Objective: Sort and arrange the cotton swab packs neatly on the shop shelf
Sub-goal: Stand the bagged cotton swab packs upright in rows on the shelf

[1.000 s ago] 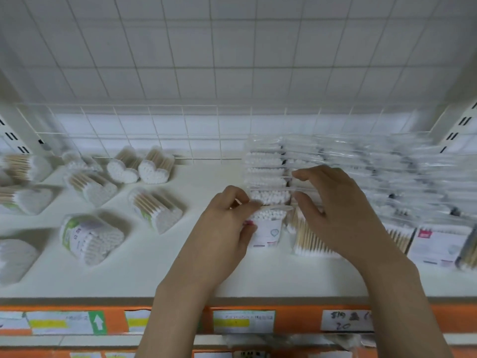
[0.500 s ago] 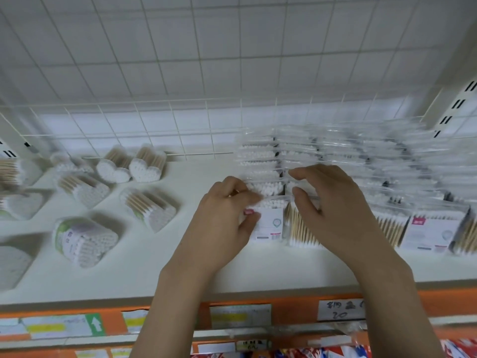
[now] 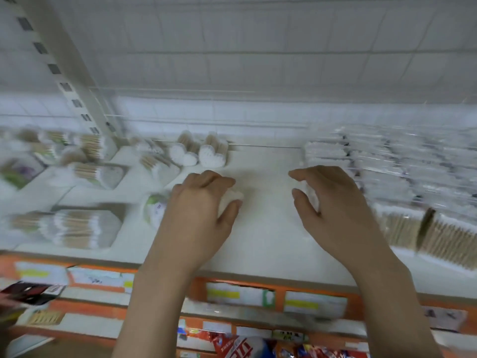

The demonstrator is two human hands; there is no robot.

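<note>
Left hand (image 3: 204, 202) curls over a white swab pack (image 3: 231, 200) on the shelf (image 3: 265, 228), while the right hand (image 3: 333, 202), fingers bent, seems to grip a blurred pack (image 3: 311, 196) beside stacked packs (image 3: 402, 171) to its right.

Head view, close, downward onto shelf (image 3: 263, 239)
</note>
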